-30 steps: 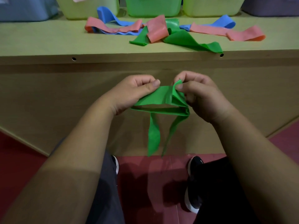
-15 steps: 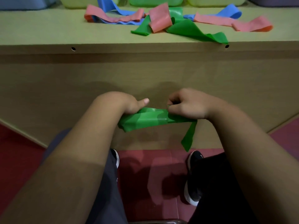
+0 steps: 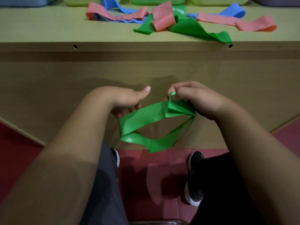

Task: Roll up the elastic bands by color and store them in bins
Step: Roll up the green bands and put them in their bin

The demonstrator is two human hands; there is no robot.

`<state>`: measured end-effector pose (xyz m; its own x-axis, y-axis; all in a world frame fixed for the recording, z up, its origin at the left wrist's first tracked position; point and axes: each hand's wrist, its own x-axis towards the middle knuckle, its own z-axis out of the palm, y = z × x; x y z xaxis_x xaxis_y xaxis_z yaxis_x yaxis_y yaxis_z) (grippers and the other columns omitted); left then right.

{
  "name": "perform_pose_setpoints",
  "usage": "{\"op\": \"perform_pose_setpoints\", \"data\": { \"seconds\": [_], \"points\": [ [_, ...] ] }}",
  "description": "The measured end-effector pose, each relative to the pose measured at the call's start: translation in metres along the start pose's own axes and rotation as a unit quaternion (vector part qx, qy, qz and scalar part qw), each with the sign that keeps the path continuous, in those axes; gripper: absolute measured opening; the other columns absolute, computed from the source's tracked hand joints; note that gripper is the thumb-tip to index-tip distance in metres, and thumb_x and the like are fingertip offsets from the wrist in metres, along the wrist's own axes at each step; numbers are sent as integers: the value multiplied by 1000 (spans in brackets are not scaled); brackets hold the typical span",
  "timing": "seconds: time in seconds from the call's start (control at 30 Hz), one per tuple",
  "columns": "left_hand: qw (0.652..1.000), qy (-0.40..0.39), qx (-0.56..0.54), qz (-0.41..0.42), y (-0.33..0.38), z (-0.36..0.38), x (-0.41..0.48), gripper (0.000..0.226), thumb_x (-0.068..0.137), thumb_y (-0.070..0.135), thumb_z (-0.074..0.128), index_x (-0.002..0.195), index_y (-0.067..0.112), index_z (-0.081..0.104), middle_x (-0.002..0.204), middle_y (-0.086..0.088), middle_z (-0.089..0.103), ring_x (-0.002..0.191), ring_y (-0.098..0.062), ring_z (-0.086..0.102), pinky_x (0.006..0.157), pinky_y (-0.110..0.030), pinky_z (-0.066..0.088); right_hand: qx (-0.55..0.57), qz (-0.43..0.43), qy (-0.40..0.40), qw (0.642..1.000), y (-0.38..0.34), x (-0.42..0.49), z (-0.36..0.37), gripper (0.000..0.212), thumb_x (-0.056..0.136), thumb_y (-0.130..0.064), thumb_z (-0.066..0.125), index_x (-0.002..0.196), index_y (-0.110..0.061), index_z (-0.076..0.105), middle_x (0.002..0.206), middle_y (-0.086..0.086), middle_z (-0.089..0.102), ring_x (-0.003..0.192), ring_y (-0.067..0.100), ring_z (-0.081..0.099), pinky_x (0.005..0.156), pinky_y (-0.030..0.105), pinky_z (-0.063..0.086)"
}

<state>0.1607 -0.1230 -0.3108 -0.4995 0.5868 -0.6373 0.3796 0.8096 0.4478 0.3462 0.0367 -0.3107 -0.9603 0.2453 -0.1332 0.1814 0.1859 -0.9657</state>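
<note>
Two hands hung below the table edge, with the green band slung between them. My left hand lay slack, thumb lifted clear, fingers straight behind the band's left bend; whether they touched it I could not tell. From there the band ran rightward and slightly up, its long axis across my body, a loose loop sagging below. My right hand pinched the bunched end, so rolling, I judged, should start there and travel leftward.

Your single head-worn camera looks forward and steeply down, close above your left hand and right hand, with the tabletop across the top and the floor below.
</note>
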Motion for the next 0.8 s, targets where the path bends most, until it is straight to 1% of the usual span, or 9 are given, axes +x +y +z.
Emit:
{"op": "perform_pose_setpoints", "data": {
  "seconds": [0.13, 0.2, 0.27, 0.33, 0.4, 0.47, 0.6, 0.73, 0.8],
  "points": [
    [1000, 0, 10, -23, -6, 5, 6, 106, 83, 97, 16, 115, 11, 69, 119, -11, 70, 96, -34, 75, 90, -48, 63, 46, 7, -14, 999, 0, 1, -1, 14, 80, -19, 56, 83, -18, 70, 93, 20, 56, 69, 24, 50, 60, 32, 37],
    [999, 28, -16, 39, -5, 7, 11, 99, 88, 92, 18, 112, 13, 72, 121, -7, 70, 101, -31, 76, 96, -49, 62, 61, 11, -6, 998, 1, 2, 0, 15, 79, -20, 57, 83, -18, 71, 89, 19, 54, 62, 22, 47, 56, 31, 32],
    [988, 49, -83, 121, 4, 8, 11, 82, 100, 79, 25, 110, 13, 73, 118, -5, 74, 103, -22, 76, 100, -45, 59, 64, 13, 21, 998, 1, 3, 1, 14, 79, -20, 57, 83, -17, 70, 74, 14, 51, 53, 17, 41, 50, 26, 28],
    [968, 62, -164, 181, 14, 10, 6, 63, 108, 62, 37, 112, 10, 71, 108, -5, 76, 94, -18, 76, 91, -37, 60, 78, 14, 45, 996, 1, 4, 1, 14, 87, -15, 55, 82, -17, 68, 67, 6, 51, 50, 15, 41, 45, 22, 31],
    [950, 87, -195, 229, 19, 11, 2, 44, 110, 46, 50, 114, 7, 71, 100, -3, 75, 85, -17, 70, 80, -35, 60, 100, 18, 50, 994, 1, 5, 1, 24, 97, -6, 51, 83, -17, 68, 70, 2, 59, 55, 13, 53, 50, 21, 43],
    [940, 117, -198, 253, 21, 13, 3, 33, 108, 35, 58, 114, 6, 72, 100, -4, 76, 85, -17, 68, 78, -37, 59, 113, 22, 47, 992, 1, 6, 1, 29, 101, -4, 49, 84, -18, 68, 74, 0, 64, 64, 11, 61, 59, 23, 50],
    [928, 158, -220, 255, 21, 14, 7, 19, 101, 28, 70, 104, 10, 77, 98, -11, 79, 82, -16, 70, 83, -43, 64, 115, 26, 50, 992, 3, 7, 1, 23, 101, -7, 53, 89, -19, 68, 91, 6, 67, 79, 14, 66, 73, 29, 52],
    [925, 174, -217, 258, 16, 9, 9, 10, 91, 29, 82, 91, 19, 81, 85, -3, 79, 90, -27, 78, 87, -48, 65, 129, 26, 55, 990, 2, 7, 2, 22, 103, -6, 53, 90, -19, 64, 88, 2, 68, 79, 12, 67, 73, 28, 54],
    [923, 192, -210, 259, 16, 9, 9, 5, 90, 24, 84, 88, 19, 82, 84, -3, 79, 86, -26, 78, 87, -50, 65, 138, 24, 54, 989, 2, 7, 3, 23, 104, -5, 54, 88, -20, 64, 95, 5, 69, 81, 13, 68, 76, 30, 55]
  ]
}}
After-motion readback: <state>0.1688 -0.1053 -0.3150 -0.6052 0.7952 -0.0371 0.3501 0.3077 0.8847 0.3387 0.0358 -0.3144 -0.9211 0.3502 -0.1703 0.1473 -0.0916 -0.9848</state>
